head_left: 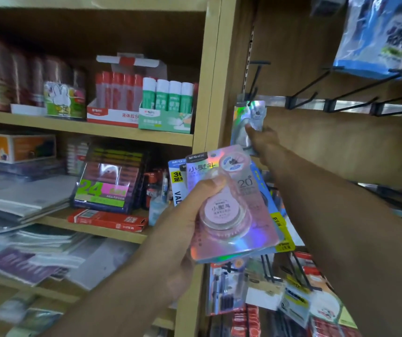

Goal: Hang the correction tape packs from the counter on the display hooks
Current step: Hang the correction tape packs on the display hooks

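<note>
shelving unit (90, 136): left half of view, wooden, stocked with glue sticks (168, 97), boxes, notebooks; not part of the job.
display panel (341, 147): right half, wooden back with a metal rail and black display hooks (336, 86); most hooks on this rail bare, one upper right carries a blue-white bag (375, 37).
progress: early-to-mid, judging by bare hooks and packs in hand; at least one pack going on now, several left to hang.
stack of packs (231, 205): centre, gripped by left hand (183, 242), thumb across the front of the top pink holographic pack; blue-yellow cards fanned behind it; exact count unclear.
left hand state: closed around the stack, holding it upright and away from the hooks.
pack at hook (250, 122): holographic, up at the leftmost hook (256, 76) of the rail; blurred, cannot tell whether its hole is over the hook tip.
right hand (262, 139): pinching the lower part of that pack, arm stretched to the panel.
remaining: seat this pack, then feed the stack one by one onto hooks.
worktop: not in view.
</note>
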`<action>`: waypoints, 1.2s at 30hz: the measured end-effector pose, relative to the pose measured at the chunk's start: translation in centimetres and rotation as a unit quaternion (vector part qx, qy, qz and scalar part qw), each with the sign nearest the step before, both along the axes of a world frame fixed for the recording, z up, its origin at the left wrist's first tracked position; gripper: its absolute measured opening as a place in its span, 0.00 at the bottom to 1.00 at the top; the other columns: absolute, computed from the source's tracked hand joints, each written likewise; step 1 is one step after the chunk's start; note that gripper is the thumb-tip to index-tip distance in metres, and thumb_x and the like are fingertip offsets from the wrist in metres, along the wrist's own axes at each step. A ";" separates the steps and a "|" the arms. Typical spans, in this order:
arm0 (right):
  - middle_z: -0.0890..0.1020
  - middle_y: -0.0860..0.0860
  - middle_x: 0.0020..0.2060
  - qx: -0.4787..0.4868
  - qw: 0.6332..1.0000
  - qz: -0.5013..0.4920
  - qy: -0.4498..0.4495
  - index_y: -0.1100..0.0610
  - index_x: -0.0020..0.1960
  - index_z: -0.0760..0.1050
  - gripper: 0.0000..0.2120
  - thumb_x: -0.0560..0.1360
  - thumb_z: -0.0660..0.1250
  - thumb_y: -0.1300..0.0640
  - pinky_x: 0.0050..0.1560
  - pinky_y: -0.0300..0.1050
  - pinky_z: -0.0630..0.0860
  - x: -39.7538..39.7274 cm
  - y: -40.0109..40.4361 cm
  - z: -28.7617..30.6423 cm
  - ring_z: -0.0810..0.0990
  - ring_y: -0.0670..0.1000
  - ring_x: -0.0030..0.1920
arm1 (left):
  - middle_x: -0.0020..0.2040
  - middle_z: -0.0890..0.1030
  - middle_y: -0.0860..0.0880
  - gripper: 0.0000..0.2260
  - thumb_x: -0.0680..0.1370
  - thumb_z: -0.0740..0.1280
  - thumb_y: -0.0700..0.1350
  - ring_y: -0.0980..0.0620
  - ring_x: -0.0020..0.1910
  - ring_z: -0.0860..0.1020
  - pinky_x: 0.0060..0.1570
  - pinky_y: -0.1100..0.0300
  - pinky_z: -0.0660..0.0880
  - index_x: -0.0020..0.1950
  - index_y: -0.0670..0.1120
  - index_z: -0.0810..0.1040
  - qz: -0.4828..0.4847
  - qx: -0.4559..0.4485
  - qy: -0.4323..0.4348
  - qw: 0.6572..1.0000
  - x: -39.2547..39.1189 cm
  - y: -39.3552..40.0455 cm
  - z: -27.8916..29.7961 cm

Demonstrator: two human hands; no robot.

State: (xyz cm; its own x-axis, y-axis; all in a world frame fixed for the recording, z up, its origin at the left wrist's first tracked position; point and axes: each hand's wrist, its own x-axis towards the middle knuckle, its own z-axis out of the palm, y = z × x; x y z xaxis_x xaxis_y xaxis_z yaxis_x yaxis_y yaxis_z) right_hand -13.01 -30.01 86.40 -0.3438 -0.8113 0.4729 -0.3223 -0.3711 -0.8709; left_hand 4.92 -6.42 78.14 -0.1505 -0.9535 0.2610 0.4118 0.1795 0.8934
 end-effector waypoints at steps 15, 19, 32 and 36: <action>0.86 0.45 0.45 -0.018 0.979 0.194 0.062 0.50 0.57 0.82 0.14 0.80 0.66 0.42 0.41 0.39 0.76 -1.6 19.9 -3.1 0.83 0.47 0.44 | 0.53 0.89 0.45 0.26 0.64 0.80 0.55 0.52 0.43 0.88 0.37 0.61 0.82 0.58 0.44 0.84 0.014 0.043 0.069 0.997 -4.5 0.8 -2.7; 0.85 0.39 0.57 0.010 0.951 0.250 0.181 0.43 0.63 0.81 0.21 0.74 0.68 0.34 0.63 0.45 0.77 -2.3 25.0 -4.5 0.83 0.41 0.58 | 0.52 0.89 0.46 0.20 0.71 0.79 0.51 0.48 0.49 0.89 0.46 0.54 0.84 0.61 0.47 0.85 0.035 0.035 0.092 0.994 -5.7 0.8 -2.9; 0.87 0.55 0.55 -0.016 0.975 0.217 -0.035 0.58 0.62 0.80 0.12 0.79 0.70 0.60 0.64 0.58 0.78 -2.6 24.2 -7.9 0.86 0.57 0.57 | 0.47 0.90 0.50 0.13 0.74 0.78 0.49 0.51 0.40 0.89 0.34 0.56 0.84 0.58 0.52 0.85 0.072 0.029 0.097 0.992 -6.3 0.5 -3.6; 0.87 0.54 0.55 -0.040 0.976 0.208 -0.049 0.58 0.62 0.80 0.13 0.78 0.71 0.58 0.65 0.58 0.78 -2.6 23.5 -8.4 0.85 0.57 0.57 | 0.46 0.90 0.53 0.10 0.73 0.79 0.50 0.52 0.41 0.89 0.38 0.56 0.84 0.53 0.53 0.85 0.083 0.032 0.083 0.993 -6.2 0.0 -3.8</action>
